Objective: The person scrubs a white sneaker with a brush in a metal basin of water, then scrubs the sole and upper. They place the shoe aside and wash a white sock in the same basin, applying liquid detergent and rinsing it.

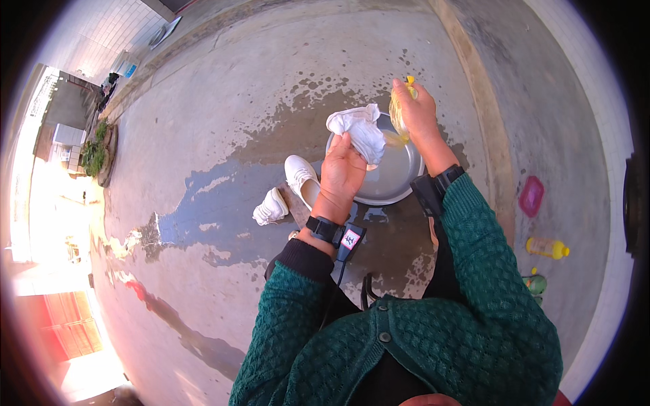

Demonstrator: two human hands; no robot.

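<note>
My left hand (343, 170) holds a wet white cloth item (358, 133), pinched between thumb and fingers, above the left side of a round metal basin (391, 177). A yellowish translucent plastic bag (399, 114) with pale contents is gripped in my right hand (420, 112), over the basin's upper right side; the bag's lower part hangs near the cloth. Two white lace-up shoes lie left of the basin: one (299, 175) partly hidden by my left wrist, the other (270, 207) farther left.
Water covers much of the concrete floor (203, 213). At the right are a pink dish (531, 197), a yellow-capped bottle (547, 248) and a green object (535, 284). A raised concrete strip (477, 76) runs right of the basin. Plants (95, 152) and a bucket (124, 65) stand far left.
</note>
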